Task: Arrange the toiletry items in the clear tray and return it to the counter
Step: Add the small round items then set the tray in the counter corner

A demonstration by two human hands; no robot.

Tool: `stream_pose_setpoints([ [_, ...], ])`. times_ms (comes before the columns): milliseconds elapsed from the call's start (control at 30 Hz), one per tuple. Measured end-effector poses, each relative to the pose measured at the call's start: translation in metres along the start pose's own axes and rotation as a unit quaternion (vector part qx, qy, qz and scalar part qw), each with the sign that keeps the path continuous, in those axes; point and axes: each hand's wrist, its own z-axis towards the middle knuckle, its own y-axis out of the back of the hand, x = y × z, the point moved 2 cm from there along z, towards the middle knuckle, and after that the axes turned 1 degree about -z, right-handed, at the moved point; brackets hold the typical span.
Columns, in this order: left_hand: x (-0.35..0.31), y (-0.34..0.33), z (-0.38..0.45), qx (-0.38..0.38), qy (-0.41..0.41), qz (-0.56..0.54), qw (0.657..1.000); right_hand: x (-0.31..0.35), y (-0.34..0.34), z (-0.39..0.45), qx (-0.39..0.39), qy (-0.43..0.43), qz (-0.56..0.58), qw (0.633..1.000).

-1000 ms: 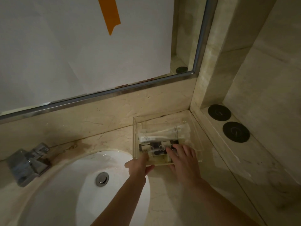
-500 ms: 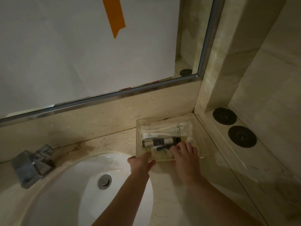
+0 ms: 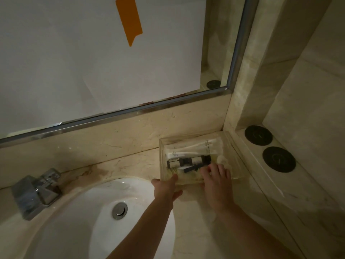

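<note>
Gripping the clear tray [image 3: 235,156] edge, left hand [image 3: 166,189]; right hand [image 3: 217,181] seemingly pinches toiletries [image 3: 188,162] inside

We are seeing a clear plastic tray [image 3: 162,157] on polished veined marble counter [image 3: 130,161], beside a glossy white basin [image 3: 74,230] and chrome faucet [image 3: 37,191].

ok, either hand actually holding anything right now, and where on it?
Left hand grips the clear tray at its near-left corner, thumb over the rim. Right hand reaches into the tray; whether its fingertips pinch an item cannot be told.
</note>
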Motion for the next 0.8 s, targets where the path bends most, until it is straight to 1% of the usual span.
stream_pose_setpoints([
  [200,0.004,-0.019,-0.008,0.022,-0.019,0.108,0.994,-0.02,0.005,0.004,-0.001,-0.027,0.0,1.0],
  [400,0.007,-0.029,-0.01,0.035,-0.018,0.166,0.985,-0.026,0.005,0.009,-0.002,-0.05,0.0,0.999],
  [800,0.009,-0.037,-0.006,0.028,-0.042,0.165,0.985,-0.029,0.0,0.016,-0.022,-0.049,0.018,0.998],
])
